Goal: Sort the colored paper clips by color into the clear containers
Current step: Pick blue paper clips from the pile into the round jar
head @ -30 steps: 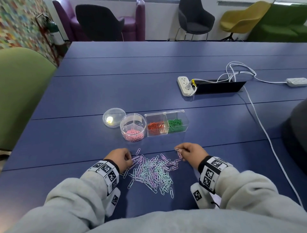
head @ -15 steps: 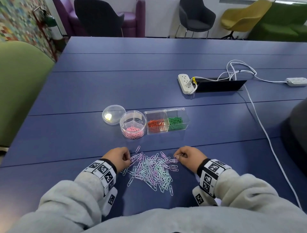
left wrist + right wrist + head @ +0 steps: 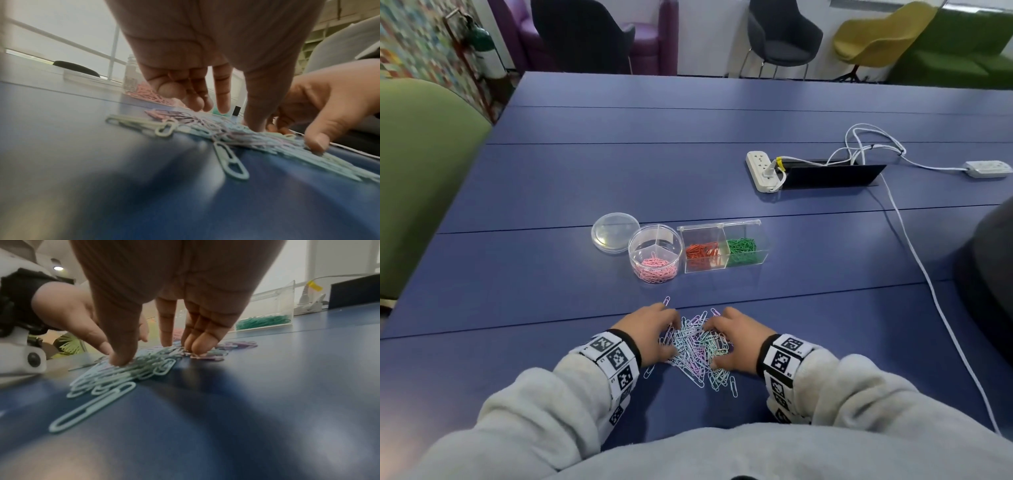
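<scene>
Both hands have closed inward: left hand (image 3: 650,334) and right hand (image 3: 739,337), fingers extended, press the pastel paper-clip heap (image 3: 697,346); wrist views show fingertips (image 3: 202,344) touching clips.

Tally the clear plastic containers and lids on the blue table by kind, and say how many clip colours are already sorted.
Round clear divided container: 1
Rectangular clear two-compartment box: 1
Round clear lid: 1
Total clear pieces: 3
Sorted clip colours: 3, namely pink, orange-red, green
</scene>
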Tool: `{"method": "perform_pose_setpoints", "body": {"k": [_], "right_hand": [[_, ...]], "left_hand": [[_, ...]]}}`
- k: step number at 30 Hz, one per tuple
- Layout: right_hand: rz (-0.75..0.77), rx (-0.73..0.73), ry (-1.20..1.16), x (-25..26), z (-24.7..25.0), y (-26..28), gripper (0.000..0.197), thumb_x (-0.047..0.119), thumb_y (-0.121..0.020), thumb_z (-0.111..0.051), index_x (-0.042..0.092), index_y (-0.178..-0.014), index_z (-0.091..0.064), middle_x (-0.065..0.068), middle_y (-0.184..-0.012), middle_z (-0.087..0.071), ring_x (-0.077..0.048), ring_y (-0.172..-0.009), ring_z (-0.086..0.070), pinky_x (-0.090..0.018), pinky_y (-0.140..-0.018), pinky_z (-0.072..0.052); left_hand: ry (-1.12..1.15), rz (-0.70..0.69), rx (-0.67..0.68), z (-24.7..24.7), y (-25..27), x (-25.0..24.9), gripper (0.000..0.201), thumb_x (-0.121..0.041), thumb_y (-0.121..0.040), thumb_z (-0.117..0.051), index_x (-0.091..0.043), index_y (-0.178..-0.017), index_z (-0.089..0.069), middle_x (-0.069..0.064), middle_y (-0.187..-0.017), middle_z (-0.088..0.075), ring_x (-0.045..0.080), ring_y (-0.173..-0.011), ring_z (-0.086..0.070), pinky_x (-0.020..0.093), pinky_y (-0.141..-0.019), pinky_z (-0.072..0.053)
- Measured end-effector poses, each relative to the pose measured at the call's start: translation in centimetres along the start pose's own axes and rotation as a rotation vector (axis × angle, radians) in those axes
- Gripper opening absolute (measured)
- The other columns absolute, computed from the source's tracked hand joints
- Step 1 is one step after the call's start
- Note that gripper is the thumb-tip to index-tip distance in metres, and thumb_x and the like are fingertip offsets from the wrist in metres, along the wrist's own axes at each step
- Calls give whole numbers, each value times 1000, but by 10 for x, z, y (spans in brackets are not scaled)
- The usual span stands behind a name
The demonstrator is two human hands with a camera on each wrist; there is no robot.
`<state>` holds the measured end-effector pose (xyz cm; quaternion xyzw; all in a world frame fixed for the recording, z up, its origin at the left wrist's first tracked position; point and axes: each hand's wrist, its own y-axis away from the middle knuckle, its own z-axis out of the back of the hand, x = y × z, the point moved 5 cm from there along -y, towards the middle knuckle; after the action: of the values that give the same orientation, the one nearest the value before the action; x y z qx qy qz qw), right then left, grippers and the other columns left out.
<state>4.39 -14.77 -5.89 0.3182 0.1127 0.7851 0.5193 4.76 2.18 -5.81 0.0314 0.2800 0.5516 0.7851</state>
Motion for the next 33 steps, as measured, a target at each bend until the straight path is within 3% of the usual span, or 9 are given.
{"method": "perform_pose_setpoints", "body": {"k": [2, 6, 10, 15, 20, 23, 25, 30, 33], "right_hand": [[12, 20, 62, 5, -2, 0, 61, 42, -78, -72, 32, -132, -46, 2, -125, -39, -18, -113, -47, -37, -98, -44], [38, -31, 83, 11, 0, 0, 31, 33, -85, -64, 29, -115, -56, 1, -121, -42, -21, -109, -51, -38, -94, -46], [41, -42, 39, 10, -1, 3, 20, 27, -87, -62, 23, -106, -59, 1, -112, -45, -20, -96, -54, -30, -87, -45], [-54, -115, -110, -5, 11, 6, 15, 18, -87, -60, 22, -100, -66, 12, -82, -44, -7, -74, -46, -19, -77, -40], [-218, -170, -669, -27, 14, 16, 16, 7, -86, -65, 20, -78, -62, -2, -67, -60, -8, -56, -56, -20, -60, -53], [-188, -232, -931, -35, 20, 20, 16, -3, -84, -65, 11, -77, -62, -4, -62, -58, -6, -48, -57, -25, -57, -54], [-168, -263, -1000, -38, 26, 21, 16, -6, -83, -65, 9, -77, -62, -4, -62, -60, -6, -47, -58, -21, -55, -54], [-87, -273, -974, -26, 46, 22, 19, -7, -82, -65, 11, -76, -61, -2, -61, -61, -6, -49, -57, -17, -57, -52], [-37, -256, -736, -3, 62, 18, 20, 1, -83, -66, 19, -76, -61, -1, -64, -61, -7, -54, -57, -21, -64, -51]], "left_hand": [[-26, -33, 18, -4, -2, -5, 48, -42, -79, -67, -29, -122, -48, -7, -114, -48, 14, -107, -49, 28, -93, -40], [-72, -60, 46, -9, -5, -12, 49, -41, -82, -64, -31, -127, -47, -5, -123, -47, 16, -117, -45, 31, -98, -39], [-91, -72, 63, -10, -7, -15, 40, -34, -87, -60, -30, -125, -49, -4, -122, -48, 17, -116, -46, 31, -97, -39], [-78, -55, 49, -5, -8, -13, 23, -22, -89, -55, -21, -112, -57, -1, -115, -52, 19, -108, -52, 30, -90, -41], [-71, -62, 37, -7, -7, -15, 19, -23, -90, -54, -19, -109, -57, -1, -113, -54, 18, -102, -54, 26, -84, -40], [-54, -54, 15, -5, -6, -14, 26, -28, -89, -56, -22, -115, -53, -3, -113, -53, 14, -99, -53, 23, -84, -39], [-21, -31, -5, 0, -3, -11, 32, -33, -89, -58, -25, -119, -50, -6, -110, -51, 9, -91, -48, 22, -83, -38], [208, 86, -95, 18, -3, -3, 26, -41, -96, -42, -25, -115, -51, -6, -96, -57, 11, -83, -55, 26, -78, -45], [621, 175, -57, 18, -8, -6, 41, -48, -98, -27, -20, -106, -55, 2, -88, -60, 16, -69, -59, 29, -64, -51]]}}
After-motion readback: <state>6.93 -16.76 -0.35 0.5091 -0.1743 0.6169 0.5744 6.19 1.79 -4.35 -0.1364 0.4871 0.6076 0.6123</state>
